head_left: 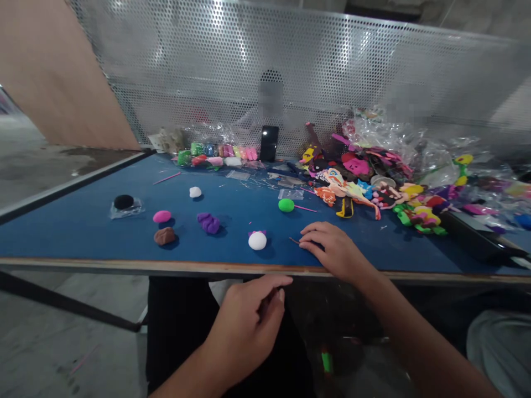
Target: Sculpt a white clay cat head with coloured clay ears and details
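White clay ball sits left of my right hand, flat and open on the counter; left hand loosely curled, empty.

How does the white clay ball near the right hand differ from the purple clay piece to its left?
The white clay ball is smooth and round with small pink bits on top; the purple clay piece is lumpy, elongated and one colour. The ball lies nearer the right hand. Both rest on the blue table.

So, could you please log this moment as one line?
right hand: flat on blue table, fingertips at thin dark stick | left hand: loosely curled below edge | white clay ball: nearby
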A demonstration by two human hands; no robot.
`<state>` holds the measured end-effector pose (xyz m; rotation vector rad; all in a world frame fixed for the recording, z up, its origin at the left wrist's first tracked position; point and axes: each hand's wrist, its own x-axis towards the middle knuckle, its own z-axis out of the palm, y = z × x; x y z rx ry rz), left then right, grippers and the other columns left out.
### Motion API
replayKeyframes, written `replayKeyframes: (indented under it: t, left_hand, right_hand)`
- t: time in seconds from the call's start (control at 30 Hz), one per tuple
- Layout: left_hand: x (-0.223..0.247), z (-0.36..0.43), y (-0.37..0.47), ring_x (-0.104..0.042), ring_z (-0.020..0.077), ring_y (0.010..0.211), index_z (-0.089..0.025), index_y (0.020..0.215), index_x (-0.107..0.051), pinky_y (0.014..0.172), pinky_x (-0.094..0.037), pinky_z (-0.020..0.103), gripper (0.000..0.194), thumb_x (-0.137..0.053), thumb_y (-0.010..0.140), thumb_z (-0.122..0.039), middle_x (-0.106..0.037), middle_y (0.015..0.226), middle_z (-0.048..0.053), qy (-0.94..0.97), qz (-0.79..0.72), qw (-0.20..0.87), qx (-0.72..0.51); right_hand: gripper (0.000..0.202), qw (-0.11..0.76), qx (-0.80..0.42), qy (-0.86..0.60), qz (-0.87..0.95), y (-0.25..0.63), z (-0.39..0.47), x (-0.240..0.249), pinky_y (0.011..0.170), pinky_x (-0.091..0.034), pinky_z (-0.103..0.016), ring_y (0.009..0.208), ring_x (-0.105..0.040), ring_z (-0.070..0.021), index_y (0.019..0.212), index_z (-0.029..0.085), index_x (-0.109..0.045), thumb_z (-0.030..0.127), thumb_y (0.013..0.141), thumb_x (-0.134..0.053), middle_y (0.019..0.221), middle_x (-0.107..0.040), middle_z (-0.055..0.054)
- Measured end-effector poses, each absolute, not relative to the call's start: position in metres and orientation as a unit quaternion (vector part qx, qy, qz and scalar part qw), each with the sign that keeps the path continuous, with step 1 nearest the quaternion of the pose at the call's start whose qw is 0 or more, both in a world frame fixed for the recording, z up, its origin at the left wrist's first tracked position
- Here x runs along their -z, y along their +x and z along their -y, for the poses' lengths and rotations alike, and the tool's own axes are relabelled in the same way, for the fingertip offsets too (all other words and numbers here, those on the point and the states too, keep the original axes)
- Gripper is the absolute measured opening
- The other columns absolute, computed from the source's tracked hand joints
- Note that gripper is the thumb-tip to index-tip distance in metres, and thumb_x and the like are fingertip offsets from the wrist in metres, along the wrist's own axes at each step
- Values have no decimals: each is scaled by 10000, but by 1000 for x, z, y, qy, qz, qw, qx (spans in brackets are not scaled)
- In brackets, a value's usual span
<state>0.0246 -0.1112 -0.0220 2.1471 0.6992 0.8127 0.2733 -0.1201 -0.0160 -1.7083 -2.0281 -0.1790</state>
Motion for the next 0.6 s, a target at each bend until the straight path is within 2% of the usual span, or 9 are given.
replayKeyframes:
  t: [0.1,0.2,0.4,0.6]
  left_hand:
    - [20,109,41,-610,185,557,-175,1358,-552,523,-387,281,447,-494,926,-275,-713,725,22,866,-314,307,-240]
    - [24,106,53,-657,257,639,-150,1473,-426,550,-368,306,595,-520,906,-304,-718,721,48,879,-341,268,-200]
    - [30,100,63,-676,270,689,-185,1538,-306,547,-380,289,681,-506,911,-359,-731,856,104,870,-368,294,-146]
    - [26,95,67,-681,266,761,-246,1540,-270,583,-426,292,676,-490,916,-383,-737,906,83,869,-374,300,-123]
  right_hand:
    - [194,222,89,-599,764,273,123,13,856,-464,-374,954,-668,-222,951,223,-746,263,978,-558,1018,-757,-50]
    - [218,210,111,-570,786,274,127,10,811,-427,-358,879,-677,-206,963,207,-731,272,1001,-527,921,-768,-39]
    - [210,221,75,-515,825,280,126,8,801,-452,-340,884,-658,-207,985,187,-720,241,1004,-518,925,-750,-57]
    - [217,251,17,-484,838,287,120,5,797,-528,-326,909,-650,-211,1055,166,-717,152,981,-513,950,-722,-95]
